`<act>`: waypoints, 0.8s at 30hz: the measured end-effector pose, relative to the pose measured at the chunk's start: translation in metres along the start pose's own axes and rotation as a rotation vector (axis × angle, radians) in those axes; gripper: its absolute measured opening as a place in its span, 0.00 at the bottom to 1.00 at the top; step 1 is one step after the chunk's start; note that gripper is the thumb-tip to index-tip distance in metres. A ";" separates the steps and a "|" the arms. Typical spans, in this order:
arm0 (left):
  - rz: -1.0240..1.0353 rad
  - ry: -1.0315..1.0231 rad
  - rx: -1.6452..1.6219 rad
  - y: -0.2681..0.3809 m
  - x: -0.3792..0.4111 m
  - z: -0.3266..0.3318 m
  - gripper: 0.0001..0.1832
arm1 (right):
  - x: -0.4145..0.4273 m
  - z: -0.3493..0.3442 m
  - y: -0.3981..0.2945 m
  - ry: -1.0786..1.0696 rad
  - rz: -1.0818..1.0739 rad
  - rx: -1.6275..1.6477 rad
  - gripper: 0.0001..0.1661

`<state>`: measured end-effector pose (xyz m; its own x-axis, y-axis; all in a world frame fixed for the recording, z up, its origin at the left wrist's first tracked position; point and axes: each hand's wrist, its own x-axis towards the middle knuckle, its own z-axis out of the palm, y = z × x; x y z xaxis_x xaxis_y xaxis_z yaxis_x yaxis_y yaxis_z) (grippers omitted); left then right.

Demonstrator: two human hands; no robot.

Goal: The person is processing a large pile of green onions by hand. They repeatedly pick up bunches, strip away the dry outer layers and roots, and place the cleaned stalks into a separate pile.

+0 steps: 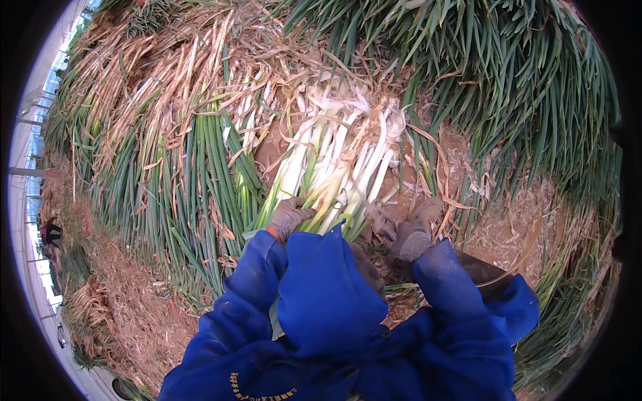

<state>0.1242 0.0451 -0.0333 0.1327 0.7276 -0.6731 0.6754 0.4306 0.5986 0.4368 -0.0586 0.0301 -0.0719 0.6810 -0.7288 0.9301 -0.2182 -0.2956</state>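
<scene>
A bundle of Welsh onions (346,165) lies on the soil before me, its white shanks and roots pointing away and its green leaves towards me. My left hand (289,218), in a dirty knit glove, curls over the green part at the bundle's left edge. To the right of the bundle is my right hand (410,241), also gloved and low over the ground. Motion blurs its fingers, so I cannot tell whether anything is in them. Pale peeled skins (346,103) cover the root ends. My blue jacket hides the leaf tips.
Unpeeled onions (200,165) lie in a long row at left, dry skins among them. A large heap of green onions (516,85) spreads at upper right. More leaves (562,295) lie at lower right. Dry litter (135,295) covers the soil at lower left.
</scene>
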 end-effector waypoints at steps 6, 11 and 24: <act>-0.015 0.049 -0.065 0.001 -0.005 0.005 0.22 | -0.030 -0.002 -0.013 0.074 0.060 0.091 0.31; 0.010 0.130 -0.020 -0.027 0.008 0.005 0.25 | -0.032 0.002 -0.030 -0.066 -0.221 -0.080 0.30; 0.065 0.100 0.058 0.001 -0.012 0.006 0.20 | -0.033 0.003 -0.030 -0.167 -0.151 -0.039 0.31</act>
<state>0.1278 0.0332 -0.0274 0.1065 0.8040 -0.5850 0.7088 0.3512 0.6117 0.4105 -0.0765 0.0606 -0.2671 0.5779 -0.7712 0.9173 -0.0929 -0.3873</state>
